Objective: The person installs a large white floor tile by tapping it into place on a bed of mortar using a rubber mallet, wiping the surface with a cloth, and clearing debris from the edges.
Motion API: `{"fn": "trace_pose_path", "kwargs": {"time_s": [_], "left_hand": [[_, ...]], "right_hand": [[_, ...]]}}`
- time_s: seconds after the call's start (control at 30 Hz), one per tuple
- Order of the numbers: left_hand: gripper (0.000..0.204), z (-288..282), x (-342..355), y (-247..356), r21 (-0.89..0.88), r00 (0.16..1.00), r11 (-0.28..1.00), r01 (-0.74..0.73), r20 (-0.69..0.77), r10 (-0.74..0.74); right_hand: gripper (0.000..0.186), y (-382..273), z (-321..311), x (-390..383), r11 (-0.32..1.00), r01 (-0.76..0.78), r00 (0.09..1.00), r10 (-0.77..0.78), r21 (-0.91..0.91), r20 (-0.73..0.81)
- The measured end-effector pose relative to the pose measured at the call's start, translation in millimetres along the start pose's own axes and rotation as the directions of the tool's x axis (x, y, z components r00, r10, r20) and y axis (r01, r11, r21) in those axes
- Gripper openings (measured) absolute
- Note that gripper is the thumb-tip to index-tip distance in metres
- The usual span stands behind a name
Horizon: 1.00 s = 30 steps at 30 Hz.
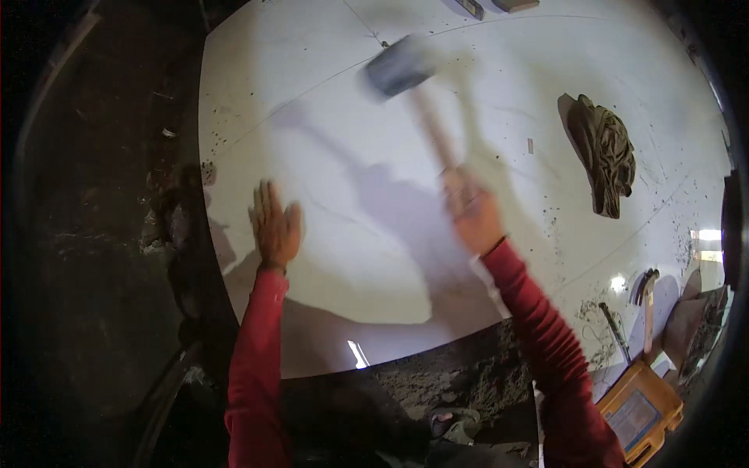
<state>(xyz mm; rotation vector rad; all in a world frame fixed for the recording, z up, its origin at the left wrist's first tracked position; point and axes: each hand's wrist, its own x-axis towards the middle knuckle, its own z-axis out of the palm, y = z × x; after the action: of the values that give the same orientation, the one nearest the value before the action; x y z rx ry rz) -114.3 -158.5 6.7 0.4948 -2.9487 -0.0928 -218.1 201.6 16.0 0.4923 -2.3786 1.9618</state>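
My right hand (470, 209) is wrapped round the wooden handle of a mallet (399, 65) with a dark, block-like head. The mallet is raised above the pale glossy floor tiles (343, 265) and smeared by motion, its shadow falling on the tile to the left. Flat on the tile near its left edge rests my left hand (275, 226), fingers stretched out and thumb apart. Both my forearms wear red sleeves.
A crumpled dark cloth (605, 156) lies on the tiles at right. Lower right are a hammer (648, 300), a dark-handled tool (616, 331) and an orange case (641, 413). Rough mortar (468, 378) borders the near tile edge; dark ground (94, 234) lies left.
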Motion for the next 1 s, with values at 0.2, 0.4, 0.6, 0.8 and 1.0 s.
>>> {"fn": "trace_pose_path", "kwargs": {"time_s": [0.2, 0.4, 0.6, 0.8, 1.0], "left_hand": [[0.075, 50, 166, 110, -0.051, 0.993, 0.993, -0.111, -0.046, 0.109], [0.078, 55, 248, 201, -0.053, 0.99, 0.989, -0.14, -0.007, 0.14], [0.073, 59, 261, 214, -0.063, 0.973, 0.972, -0.228, 0.025, 0.23], [0.069, 59, 267, 205, -0.118, 0.936, 0.929, -0.349, -0.004, 0.351], [0.063, 70, 272, 191, -0.093, 0.944, 0.945, -0.314, -0.131, 0.301]], "right_hand": [[0.034, 40, -116, 125, 0.865, -0.379, 0.89, 0.438, 0.329, -0.126], [0.032, 61, -108, 149, 0.891, -0.17, 0.882, 0.328, 0.422, -0.338], [0.028, 60, -114, 155, 0.91, -0.227, 0.848, 0.36, 0.348, -0.388], [0.029, 70, -121, 153, 0.923, -0.233, 0.852, 0.346, 0.306, -0.392], [0.037, 75, -116, 161, 0.975, -0.221, 0.855, 0.211, 0.035, -0.473]]}}
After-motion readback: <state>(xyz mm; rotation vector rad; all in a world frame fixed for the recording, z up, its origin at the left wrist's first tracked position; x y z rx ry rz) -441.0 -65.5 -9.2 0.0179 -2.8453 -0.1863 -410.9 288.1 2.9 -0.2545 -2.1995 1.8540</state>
